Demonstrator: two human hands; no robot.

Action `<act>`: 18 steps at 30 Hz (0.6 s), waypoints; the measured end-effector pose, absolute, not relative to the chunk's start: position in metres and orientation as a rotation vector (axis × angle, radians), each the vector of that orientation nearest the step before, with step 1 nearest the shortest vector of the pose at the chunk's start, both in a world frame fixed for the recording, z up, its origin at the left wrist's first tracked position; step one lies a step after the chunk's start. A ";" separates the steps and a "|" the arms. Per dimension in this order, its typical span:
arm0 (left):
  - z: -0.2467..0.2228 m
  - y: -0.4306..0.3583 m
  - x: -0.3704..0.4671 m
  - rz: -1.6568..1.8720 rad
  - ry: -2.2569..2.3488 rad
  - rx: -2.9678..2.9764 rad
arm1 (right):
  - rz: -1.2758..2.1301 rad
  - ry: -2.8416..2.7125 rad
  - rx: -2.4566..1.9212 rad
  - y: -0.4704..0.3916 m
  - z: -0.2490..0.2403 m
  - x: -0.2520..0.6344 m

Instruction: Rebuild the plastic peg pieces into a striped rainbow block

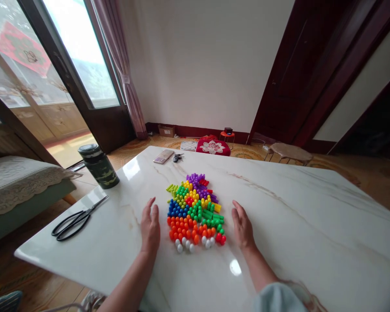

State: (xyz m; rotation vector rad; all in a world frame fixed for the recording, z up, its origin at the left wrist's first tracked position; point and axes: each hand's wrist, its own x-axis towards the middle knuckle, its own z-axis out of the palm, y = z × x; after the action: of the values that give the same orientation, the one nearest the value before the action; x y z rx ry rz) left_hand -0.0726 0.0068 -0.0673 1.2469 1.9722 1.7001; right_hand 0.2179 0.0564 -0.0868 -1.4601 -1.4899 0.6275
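A cluster of small plastic toy pieces with rounded heads [195, 212] lies on the white marbled table between my hands. The pieces are grouped by colour: purple at the far end, then yellow, lime, green and blue, with orange and white nearest me and a few red ones among them. My left hand [150, 225] rests on its edge just left of the cluster, fingers stretched out, holding nothing. On the other side, my right hand [242, 226] is held the same way, apart from the pieces, with nothing in it.
Black-handled scissors [78, 220] lie on the table [299, 242] at the left. Behind them stands a camouflage-patterned flask [99, 167]. A phone [163, 156] and keys [178, 157] are near the far edge. Beyond it are a red floral cushion [213, 146] and a stool [289, 151].
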 end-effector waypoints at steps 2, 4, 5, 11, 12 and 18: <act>-0.065 0.020 -0.095 1.669 2.169 1.189 | 0.585 -1.589 -1.525 0.051 -0.087 0.223; -0.065 0.035 -0.110 1.424 2.347 1.228 | 0.496 -1.731 -1.646 0.048 -0.085 0.217; -0.065 0.042 -0.114 1.229 2.449 1.260 | 0.441 -1.791 -1.727 0.048 -0.083 0.210; -0.068 0.055 -0.107 0.640 2.671 1.403 | 0.294 -1.844 -2.041 0.047 -0.075 0.164; -0.068 0.054 -0.106 0.638 2.668 1.402 | 0.286 -1.809 -2.060 0.048 -0.075 0.158; -0.066 0.046 -0.111 0.780 2.563 1.418 | 0.409 -1.731 -1.861 0.060 -0.073 0.148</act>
State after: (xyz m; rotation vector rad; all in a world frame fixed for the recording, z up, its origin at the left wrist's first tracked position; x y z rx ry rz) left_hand -0.1110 0.0464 -0.0658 1.4185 2.5629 0.7802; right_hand 0.1478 0.0600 -0.0732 -1.8610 -1.7305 0.4089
